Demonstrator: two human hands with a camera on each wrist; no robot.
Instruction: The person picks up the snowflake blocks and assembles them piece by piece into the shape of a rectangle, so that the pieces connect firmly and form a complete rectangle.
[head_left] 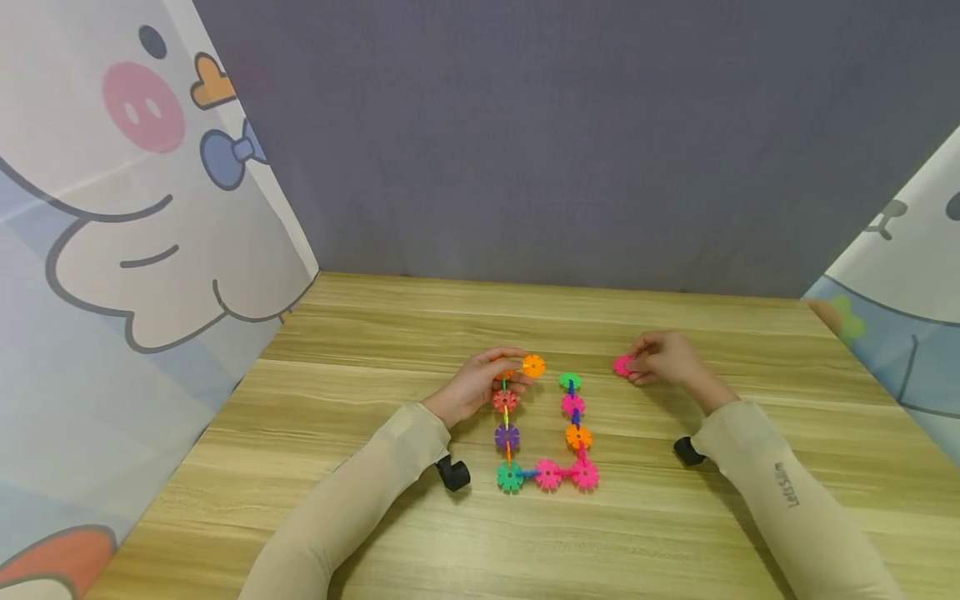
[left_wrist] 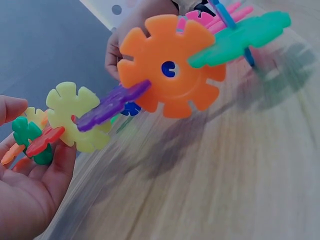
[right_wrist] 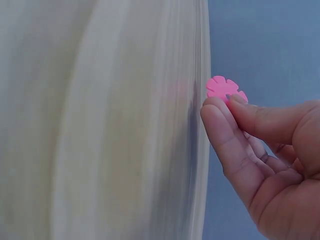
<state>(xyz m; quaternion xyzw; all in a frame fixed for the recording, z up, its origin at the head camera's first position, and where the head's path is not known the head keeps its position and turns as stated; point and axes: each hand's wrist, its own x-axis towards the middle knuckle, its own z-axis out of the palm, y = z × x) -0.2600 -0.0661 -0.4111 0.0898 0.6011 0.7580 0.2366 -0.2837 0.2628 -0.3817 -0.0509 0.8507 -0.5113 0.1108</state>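
Notched plastic snowflake discs, slotted together, form a chain (head_left: 547, 474) on the table, its two sides standing away from me and a gap at the far side. My left hand (head_left: 474, 382) holds the chain's far left corner, with discs between thumb and fingers. An orange disc (head_left: 534, 366) juts right from that corner, facing the green disc (head_left: 570, 381) that ends the right side. In the left wrist view, a yellow disc (left_wrist: 70, 110) rests close to the fingertips. Off to the right, my right hand (head_left: 670, 363) pinches a single pink disc (right_wrist: 222, 89) between thumb and fingers.
The wood-grain table (head_left: 660, 533) runs back to a grey panel (head_left: 555, 150). Cartoon-printed panels stand at the left (head_left: 187, 275) and right (head_left: 922, 275). A black wrist device (head_left: 453, 473) sticks out under the left sleeve, another (head_left: 687, 451) beside the right cuff.
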